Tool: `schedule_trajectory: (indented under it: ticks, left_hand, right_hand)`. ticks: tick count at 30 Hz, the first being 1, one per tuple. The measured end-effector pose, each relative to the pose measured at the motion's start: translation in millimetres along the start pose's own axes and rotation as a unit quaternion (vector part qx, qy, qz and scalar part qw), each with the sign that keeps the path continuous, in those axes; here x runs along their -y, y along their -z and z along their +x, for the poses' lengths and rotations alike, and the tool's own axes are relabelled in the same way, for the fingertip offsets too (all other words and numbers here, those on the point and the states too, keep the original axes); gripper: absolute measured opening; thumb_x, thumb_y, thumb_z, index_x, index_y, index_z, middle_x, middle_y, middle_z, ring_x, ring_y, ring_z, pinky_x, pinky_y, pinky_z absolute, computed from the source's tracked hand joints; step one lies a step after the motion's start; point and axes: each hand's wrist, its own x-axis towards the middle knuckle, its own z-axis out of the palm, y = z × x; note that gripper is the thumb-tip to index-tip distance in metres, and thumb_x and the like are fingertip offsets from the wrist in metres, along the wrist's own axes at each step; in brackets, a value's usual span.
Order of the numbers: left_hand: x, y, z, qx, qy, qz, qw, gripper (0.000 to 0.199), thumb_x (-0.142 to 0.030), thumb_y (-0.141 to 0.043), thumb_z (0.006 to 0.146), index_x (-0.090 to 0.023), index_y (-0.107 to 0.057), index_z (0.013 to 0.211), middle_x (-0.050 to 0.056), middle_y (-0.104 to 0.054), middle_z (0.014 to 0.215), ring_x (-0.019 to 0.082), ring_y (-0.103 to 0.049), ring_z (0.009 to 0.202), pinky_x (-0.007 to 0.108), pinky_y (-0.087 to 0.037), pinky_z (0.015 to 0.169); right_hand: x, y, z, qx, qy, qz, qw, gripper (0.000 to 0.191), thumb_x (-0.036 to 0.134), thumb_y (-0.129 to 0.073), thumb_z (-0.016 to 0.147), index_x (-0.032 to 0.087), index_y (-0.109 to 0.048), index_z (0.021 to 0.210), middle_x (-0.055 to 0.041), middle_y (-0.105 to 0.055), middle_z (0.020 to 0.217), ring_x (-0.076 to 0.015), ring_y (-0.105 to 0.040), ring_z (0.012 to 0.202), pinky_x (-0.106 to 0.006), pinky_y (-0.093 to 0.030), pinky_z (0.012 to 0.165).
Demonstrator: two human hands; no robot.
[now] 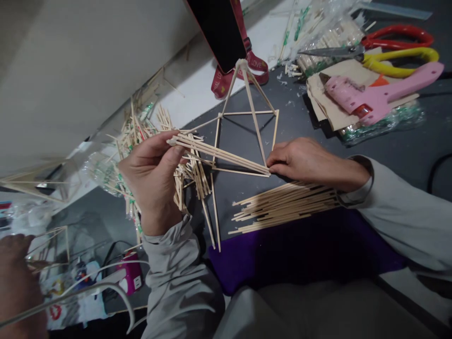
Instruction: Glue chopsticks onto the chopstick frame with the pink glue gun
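My left hand and my right hand hold the two ends of a small bundle of thin wooden sticks just above the dark table. Right behind the bundle stands a stick pyramid frame with a square base. My left hand pinches the left end of the bundle; my right fingertips grip its right end near the frame's front corner. A loose row of sticks lies under my right wrist.
A heap of sticks in plastic lies at left. A pink glue gun on cardboard, scissors and a dark phone are behind. Another person's hand with a stick frame is at lower left. Purple cloth is near me.
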Motion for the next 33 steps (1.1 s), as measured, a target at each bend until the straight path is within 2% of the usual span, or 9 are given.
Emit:
schedule_trajectory:
  ticks: [4,10,17,27,33]
  left_hand:
    - [3.5,0.9,1.2,-0.013,-0.022,-0.034,0.999,0.020,-0.016,-0.086,0.076,-0.020,-0.080,0.095,-0.002,-0.078,0.081,0.006,-0.065,0.059,0.018,-0.055,0.055]
    - [4.7,5.1,1.1,0.005,-0.004,-0.032,0.999,0.022,-0.018,-0.087,0.077,-0.017,-0.081,0.098,0.000,-0.078,0.082,0.005,-0.064,0.058,0.017,-0.056,0.057]
    - [2.7,6.0,-1.0,0.000,0.026,-0.013,1.000,0.023,-0.025,-0.088,0.075,-0.025,-0.082,0.097,0.000,-0.077,0.083,0.010,-0.070,0.066,0.019,-0.058,0.059]
    - [3.0,11.6,-3.1,-0.008,0.043,0.019,0.999,0.024,-0.027,-0.087,0.075,-0.027,-0.082,0.098,0.000,-0.078,0.081,0.009,-0.068,0.061,0.019,-0.059,0.060]
    - [3.9,16.4,-2.5,-0.006,0.041,0.027,0.999,0.023,-0.028,-0.088,0.075,-0.026,-0.082,0.097,0.001,-0.079,0.086,0.009,-0.068,0.063,0.017,-0.058,0.059]
  right_hand:
    - [-2.1,-3.5,-1.8,-0.007,0.017,-0.025,1.000,0.026,0.027,-0.051,0.096,0.022,-0.076,0.100,-0.0028,-0.075,0.108,-0.0181,-0.066,0.091,-0.028,-0.033,0.067]
    - [-3.3,-8.0,-2.7,-0.009,0.023,-0.040,0.999,0.027,0.028,-0.049,0.097,0.022,-0.075,0.099,-0.0035,-0.074,0.107,-0.0171,-0.065,0.087,-0.028,-0.030,0.064]
    - [-5.5,-12.2,-2.1,-0.007,0.027,-0.042,0.999,0.029,0.029,-0.046,0.099,0.022,-0.074,0.101,-0.0039,-0.073,0.106,-0.0178,-0.065,0.088,-0.028,-0.031,0.064]
    - [-7.9,-21.6,0.5,0.006,0.023,-0.032,0.999,0.029,0.030,-0.043,0.100,0.025,-0.072,0.103,-0.0035,-0.072,0.104,-0.0184,-0.064,0.087,-0.029,-0.031,0.065]
    - [-7.7,-27.8,2.7,0.006,0.008,-0.022,1.000,0.027,0.031,-0.045,0.101,0.025,-0.070,0.097,-0.0040,-0.070,0.099,-0.0186,-0.063,0.081,-0.030,-0.029,0.063]
